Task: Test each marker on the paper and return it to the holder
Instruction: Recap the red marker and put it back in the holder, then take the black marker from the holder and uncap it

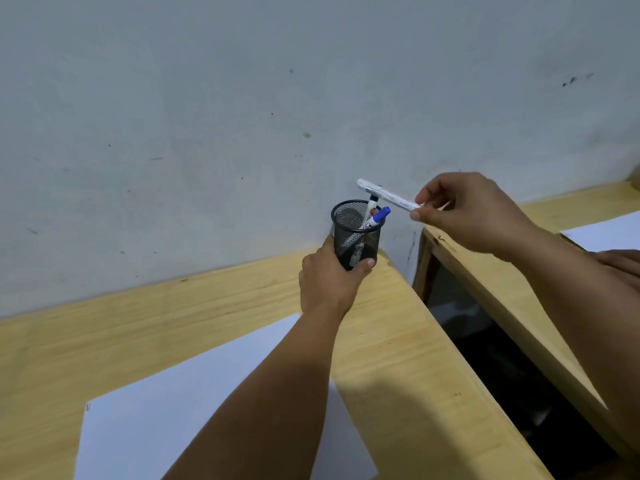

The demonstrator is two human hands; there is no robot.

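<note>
Black wire mesh forms the holder, which is gripped low on its wall by the left hand near the back edge of the wooden desk, close to the grey wall. Head view: two markers stand inside it, a blue-capped marker leaning toward 1 o'clock and a black-capped marker nearly upright. A white marker is pinched at one end between thumb and fingertips of the right hand, lying almost level just above the rim, its free end toward 10 o'clock. No cap colour can be told on it. The paper lies at 7 o'clock from the holder, well apart, partly covered by the left forearm; one small mark is seen at its left edge. Whether the white marker is being withdrawn or returned cannot be told. For a test, it would need uncapping and carrying down to the sheet; for a return, tilting upright over the opening.
</note>
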